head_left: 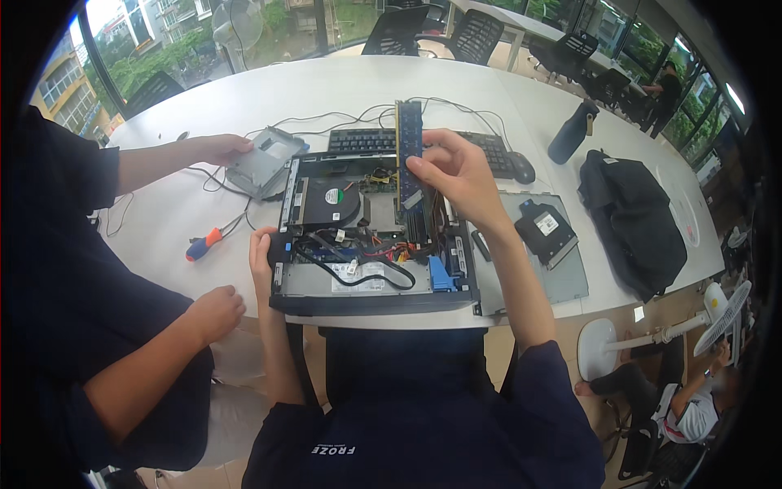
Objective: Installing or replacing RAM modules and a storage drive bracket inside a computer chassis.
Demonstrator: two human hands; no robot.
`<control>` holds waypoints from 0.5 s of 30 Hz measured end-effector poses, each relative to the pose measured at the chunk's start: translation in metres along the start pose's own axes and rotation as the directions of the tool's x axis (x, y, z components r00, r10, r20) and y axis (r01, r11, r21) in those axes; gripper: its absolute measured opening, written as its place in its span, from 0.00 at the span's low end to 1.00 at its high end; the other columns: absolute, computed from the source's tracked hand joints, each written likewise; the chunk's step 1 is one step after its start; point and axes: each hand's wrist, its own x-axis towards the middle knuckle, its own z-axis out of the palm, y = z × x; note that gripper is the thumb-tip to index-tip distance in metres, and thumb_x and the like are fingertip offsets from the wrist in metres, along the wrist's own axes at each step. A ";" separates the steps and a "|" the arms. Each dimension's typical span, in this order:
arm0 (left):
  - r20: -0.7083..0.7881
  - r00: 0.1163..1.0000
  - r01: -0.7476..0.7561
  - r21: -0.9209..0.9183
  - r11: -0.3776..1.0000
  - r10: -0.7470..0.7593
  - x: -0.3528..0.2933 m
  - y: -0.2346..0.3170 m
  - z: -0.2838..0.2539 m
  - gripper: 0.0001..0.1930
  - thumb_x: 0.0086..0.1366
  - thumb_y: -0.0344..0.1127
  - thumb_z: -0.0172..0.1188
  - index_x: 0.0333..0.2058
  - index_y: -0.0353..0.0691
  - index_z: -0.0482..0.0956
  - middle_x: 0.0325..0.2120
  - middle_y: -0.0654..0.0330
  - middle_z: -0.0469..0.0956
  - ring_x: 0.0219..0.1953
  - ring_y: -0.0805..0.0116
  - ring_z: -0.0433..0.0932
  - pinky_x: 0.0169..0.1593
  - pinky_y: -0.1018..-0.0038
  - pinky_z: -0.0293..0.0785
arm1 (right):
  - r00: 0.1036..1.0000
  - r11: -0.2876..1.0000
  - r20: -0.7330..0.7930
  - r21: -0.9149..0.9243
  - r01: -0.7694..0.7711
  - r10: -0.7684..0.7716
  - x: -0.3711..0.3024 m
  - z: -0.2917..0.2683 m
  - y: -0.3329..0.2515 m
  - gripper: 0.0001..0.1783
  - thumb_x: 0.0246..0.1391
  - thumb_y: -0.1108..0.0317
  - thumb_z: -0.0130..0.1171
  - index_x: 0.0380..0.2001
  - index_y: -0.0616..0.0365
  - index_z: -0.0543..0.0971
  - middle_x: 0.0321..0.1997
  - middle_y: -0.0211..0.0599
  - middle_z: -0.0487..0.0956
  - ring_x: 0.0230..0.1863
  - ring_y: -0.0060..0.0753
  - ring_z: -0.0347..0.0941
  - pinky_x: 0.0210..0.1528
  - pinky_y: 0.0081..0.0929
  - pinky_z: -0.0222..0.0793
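An opened desktop computer case [375,305] lies on the white table in front of me, its fan, cables and boards exposed. My right hand [453,174] pinches a blue memory stick [410,138] between thumb and fingers, upright above the memory slots [419,228]. Whether its lower end touches a slot I cannot tell. My left hand [261,261] rests against the left side of the case, its fingers along the edge. A black blower fan [332,204] sits inside at the left, and a blue plastic latch [441,274] at the front right.
At left, a co-worker's hand [224,150] holds a grey metal bracket [265,167]. An orange-and-blue screwdriver [204,244] lies nearby. Behind the case are a keyboard [358,140] and mouse [522,168]. To the right are a metal panel [570,281], optical drive [547,234], bottle [573,133] and black bag [631,220].
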 end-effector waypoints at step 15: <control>-0.013 1.000 0.024 0.000 1.000 -0.024 0.001 0.004 0.008 0.15 0.79 0.44 0.46 0.47 0.37 0.75 0.34 0.63 0.77 0.34 0.78 0.76 0.39 0.80 0.72 | 0.995 0.973 -0.098 0.232 -0.013 0.037 -0.014 0.027 -0.002 0.11 0.68 0.69 0.59 0.48 0.63 0.83 0.40 0.35 0.88 0.41 0.24 0.85 0.37 0.18 0.73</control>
